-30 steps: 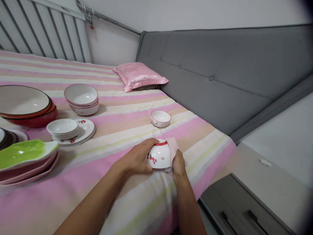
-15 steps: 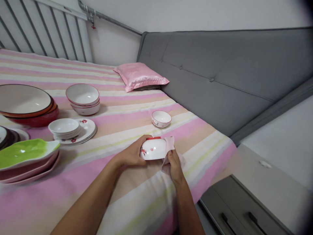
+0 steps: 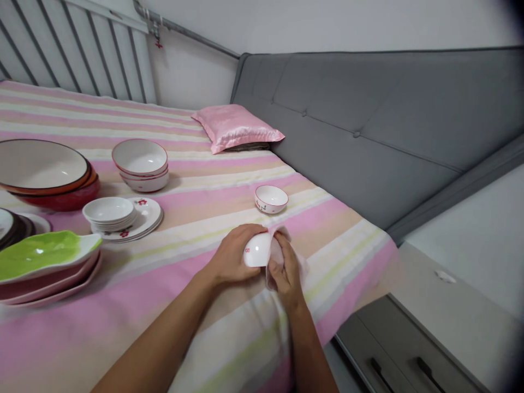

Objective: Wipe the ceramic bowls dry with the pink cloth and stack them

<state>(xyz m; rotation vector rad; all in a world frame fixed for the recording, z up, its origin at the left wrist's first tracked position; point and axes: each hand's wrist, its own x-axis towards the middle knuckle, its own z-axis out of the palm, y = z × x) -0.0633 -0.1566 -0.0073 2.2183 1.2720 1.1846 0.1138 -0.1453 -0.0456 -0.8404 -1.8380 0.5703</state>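
Note:
My left hand (image 3: 231, 259) grips a small white bowl (image 3: 257, 251) with red flower marks, held tilted just above the striped bed cover (image 3: 204, 207). My right hand (image 3: 286, 270) presses a pale pink cloth (image 3: 275, 256) against the bowl's right side, fingers closed on the cloth. A second small white bowl (image 3: 271, 198) with a red rim sits upright on the cover, a short way beyond my hands.
At the left lie stacked white bowls (image 3: 140, 164), small saucers on flowered plates (image 3: 123, 217), a large red-brown bowl stack (image 3: 45, 174) and a green leaf-shaped dish on pink plates (image 3: 41, 262). A pink pillow (image 3: 235, 126) rests against the grey headboard (image 3: 368, 136). A grey cabinet (image 3: 409, 338) stands at the right.
The bowl has turned in my left hand from rim-up to tilted with its underside toward me. My right hand has moved up over the bowl with the cloth.

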